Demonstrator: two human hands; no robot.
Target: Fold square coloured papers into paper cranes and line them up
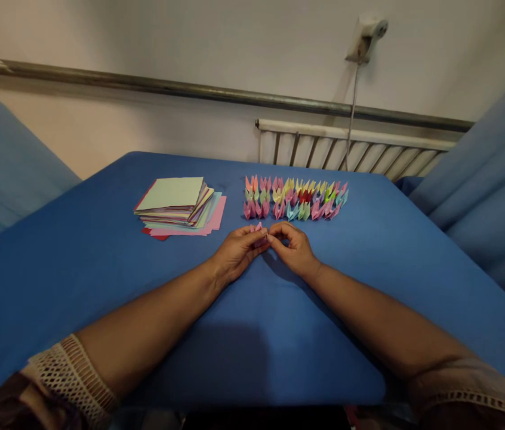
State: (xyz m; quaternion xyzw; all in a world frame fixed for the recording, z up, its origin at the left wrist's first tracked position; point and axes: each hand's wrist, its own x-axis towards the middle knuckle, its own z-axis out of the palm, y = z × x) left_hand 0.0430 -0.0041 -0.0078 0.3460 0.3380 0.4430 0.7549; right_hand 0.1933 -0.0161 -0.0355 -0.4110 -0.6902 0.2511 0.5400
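A small pink folded origami paper (pixel 258 227) is held between both hands just above the blue-covered table. My left hand (pixel 238 251) is closed on it, thumb on top and fingers beneath. Thumb and forefinger of my right hand (pixel 295 248) pinch together at the paper's right end. Much of the fold is hidden by the fingers. Just beyond the hands stand several origami cranes (pixel 292 210) in rows, in pink, yellow, green, red and light blue. To the left lies a stack of coloured paper sheets (pixel 171 194), a pale green one on top.
The blue cloth (pixel 100 251) covers the whole table. Behind it are a wall with a metal rail (pixel 190 89), a white radiator (pixel 355 134) and a wall fitting (pixel 366 40) with a hanging cord. Blue curtains (pixel 494 179) hang at both sides.
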